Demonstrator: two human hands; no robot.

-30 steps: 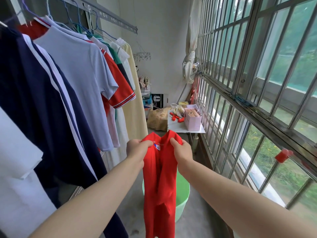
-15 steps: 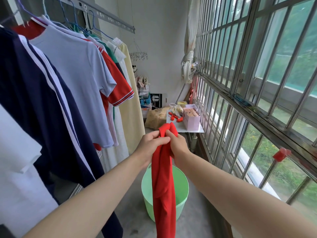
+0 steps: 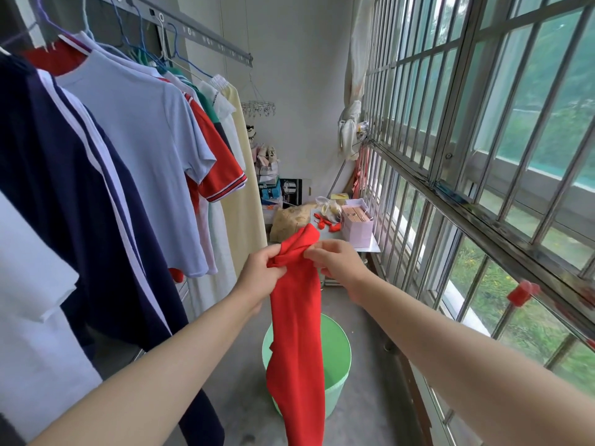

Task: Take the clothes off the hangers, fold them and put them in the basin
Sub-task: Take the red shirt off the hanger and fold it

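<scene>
Several shirts hang along the rail (image 3: 199,30) at the left, a light blue shirt (image 3: 141,149) among them. Next in size, the red garment (image 3: 297,317) hangs folded lengthwise over the green basin (image 3: 338,358) (floor-standing). Left hand (image 3: 259,278) and right hand (image 3: 338,263) pinch its bunched top, fingers closed on the cloth.

head-worn view, forward-down, hands (image 3: 299,268) close
</scene>
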